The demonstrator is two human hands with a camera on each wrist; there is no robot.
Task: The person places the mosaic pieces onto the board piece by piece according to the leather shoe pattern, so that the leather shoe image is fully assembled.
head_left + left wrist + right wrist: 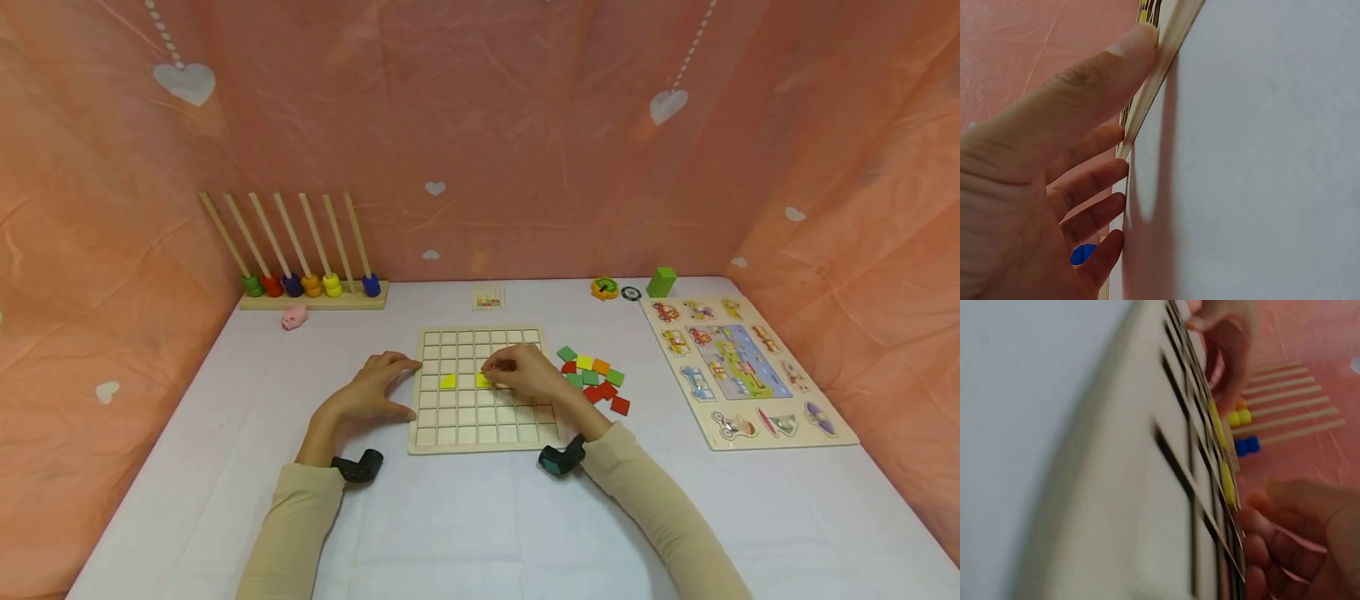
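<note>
Sleeves (292,533) come in from the near edge, with wrist devices (360,467) at the cuffs. The left hand (375,387) is spread wide, thumb and fingertips against the left edge of the grid board (467,414), grasping nothing; it probably braces the board against sliding. Over the middle of the grid, the right hand (528,372) has its fingers curled at a yellow piece (483,380), perhaps to square it in its cell; I cannot tell if they pinch it. Another yellow piece (447,381) lies in the same row, to the left. Just right of the board, loose tiles (591,378) sit scattered, apparently for easy reach. Farther right, a puzzle board (802,442) seems set aside. Beyond are a pink pig (295,317), a small patterned card (489,297) placed in plain sight, and a peg rack (315,303) at far left.
</note>
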